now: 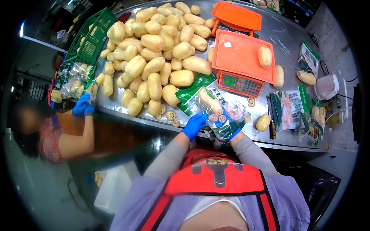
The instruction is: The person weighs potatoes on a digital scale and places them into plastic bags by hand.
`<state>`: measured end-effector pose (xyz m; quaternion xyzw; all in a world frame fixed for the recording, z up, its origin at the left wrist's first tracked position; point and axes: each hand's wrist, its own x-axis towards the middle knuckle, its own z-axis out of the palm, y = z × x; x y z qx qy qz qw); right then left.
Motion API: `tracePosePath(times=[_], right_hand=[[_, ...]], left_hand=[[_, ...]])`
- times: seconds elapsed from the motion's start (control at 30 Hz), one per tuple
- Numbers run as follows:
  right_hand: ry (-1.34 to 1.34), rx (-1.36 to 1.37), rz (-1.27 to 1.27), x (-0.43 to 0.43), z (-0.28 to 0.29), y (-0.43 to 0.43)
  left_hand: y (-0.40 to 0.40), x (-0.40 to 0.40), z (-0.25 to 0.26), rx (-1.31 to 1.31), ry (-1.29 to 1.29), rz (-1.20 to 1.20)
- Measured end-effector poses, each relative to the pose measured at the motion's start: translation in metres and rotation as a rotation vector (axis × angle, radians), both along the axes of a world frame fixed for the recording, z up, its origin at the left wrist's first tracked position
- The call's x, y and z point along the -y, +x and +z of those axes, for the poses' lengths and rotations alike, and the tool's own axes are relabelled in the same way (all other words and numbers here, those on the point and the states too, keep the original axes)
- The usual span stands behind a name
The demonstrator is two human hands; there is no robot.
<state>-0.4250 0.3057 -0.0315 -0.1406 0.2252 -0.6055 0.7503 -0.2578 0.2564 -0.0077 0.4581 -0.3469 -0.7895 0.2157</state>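
My left hand [195, 126], in a blue glove, pinches the left edge of a clear and green plastic bag [192, 99]. My right hand [234, 134], also blue-gloved, is at the bag's lower right; its fingers show blue through the film, and I cannot tell whether they are inside or beneath it. In the bag lies a pale lotus root section [208, 101] with a green label. Round pink lotus slices at its near end may be print on the bag. Just beyond, an orange digital scale [245, 55] carries one lotus root piece [264, 57].
A large heap of lotus roots [156, 43] covers the metal table [118, 108]. A knife [272, 130] lies right of a loose root [263, 122], near printed bags [289, 109]. A second scale [237, 16] stands behind. At left, a co-worker's gloved hands [83, 105] hold a bag beside a green crate [92, 37].
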Motion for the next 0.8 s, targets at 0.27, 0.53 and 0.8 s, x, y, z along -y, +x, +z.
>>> tracePosePath(times=[0.27,0.53,0.8], right_hand=[[-0.291,-1.55,0.112,-0.018,-0.006,-0.021],[-0.217,-1.137,-0.1,-0.01,-0.019,0.002],[-0.033,-0.493,-0.106,-0.019,-0.006,-0.036]], left_hand=[[0.0,0.015,-0.024,0.038,0.124,0.119],[-0.008,0.026,0.0,0.035,-0.097,0.019],[-0.024,0.027,0.015,-0.043,-0.018,-0.007]])
